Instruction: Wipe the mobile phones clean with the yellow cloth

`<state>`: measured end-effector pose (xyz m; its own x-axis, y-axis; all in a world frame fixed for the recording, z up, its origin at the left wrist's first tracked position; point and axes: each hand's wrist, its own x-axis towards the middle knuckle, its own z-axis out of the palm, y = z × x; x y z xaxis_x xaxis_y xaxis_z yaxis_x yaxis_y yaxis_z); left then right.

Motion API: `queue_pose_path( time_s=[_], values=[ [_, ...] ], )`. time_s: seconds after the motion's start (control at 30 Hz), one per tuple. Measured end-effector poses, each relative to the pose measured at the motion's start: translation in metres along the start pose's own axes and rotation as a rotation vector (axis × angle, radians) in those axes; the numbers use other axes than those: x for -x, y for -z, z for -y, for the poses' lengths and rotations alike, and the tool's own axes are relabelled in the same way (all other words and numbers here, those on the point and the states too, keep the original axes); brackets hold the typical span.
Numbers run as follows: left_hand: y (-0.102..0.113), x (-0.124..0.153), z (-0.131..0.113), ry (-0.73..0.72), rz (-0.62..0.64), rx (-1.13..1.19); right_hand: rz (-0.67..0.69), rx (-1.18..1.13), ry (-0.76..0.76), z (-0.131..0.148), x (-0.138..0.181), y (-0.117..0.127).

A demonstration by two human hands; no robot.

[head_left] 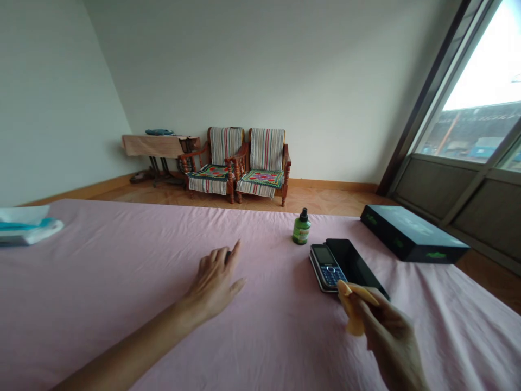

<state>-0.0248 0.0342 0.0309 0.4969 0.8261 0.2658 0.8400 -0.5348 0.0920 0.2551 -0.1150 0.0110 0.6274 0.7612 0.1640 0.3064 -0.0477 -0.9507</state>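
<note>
My left hand is low over the pink sheet, index finger stretched forward and thumb spread apart. A small black thing shows between its index and middle fingers; whether it is held or lies behind them I cannot tell. My right hand pinches a folded yellow cloth beside the lower end of a keypad phone. That phone lies face up, slightly overlapping or against a black flat smartphone. Beyond them a green spray bottle with a black top stands upright.
A black box with green marks lies at the right. At the far left sits a tissue pack. The pink sheet covers the surface up to its far edge. Two wooden chairs and a side table stand beyond it.
</note>
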Motion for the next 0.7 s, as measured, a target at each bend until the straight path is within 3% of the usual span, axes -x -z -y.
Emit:
queue_pose_path(
  time_s=[0.13,0.3,0.47,0.7],
  values=[
    [0.003,0.003,0.027,0.117,0.107,-0.092,-0.042,0.003,-0.012,0.008,0.005,-0.004],
    [0.007,0.003,0.029,0.200,0.172,-0.083,-0.069,-0.004,-0.019,0.013,0.008,-0.008],
    [0.015,0.007,0.005,0.146,0.139,0.039,-0.069,-0.010,-0.025,0.009,0.007,-0.008],
    [0.001,0.015,-0.050,-0.038,0.231,0.360,-0.020,-0.015,0.004,0.007,0.008,-0.010]
  ],
)
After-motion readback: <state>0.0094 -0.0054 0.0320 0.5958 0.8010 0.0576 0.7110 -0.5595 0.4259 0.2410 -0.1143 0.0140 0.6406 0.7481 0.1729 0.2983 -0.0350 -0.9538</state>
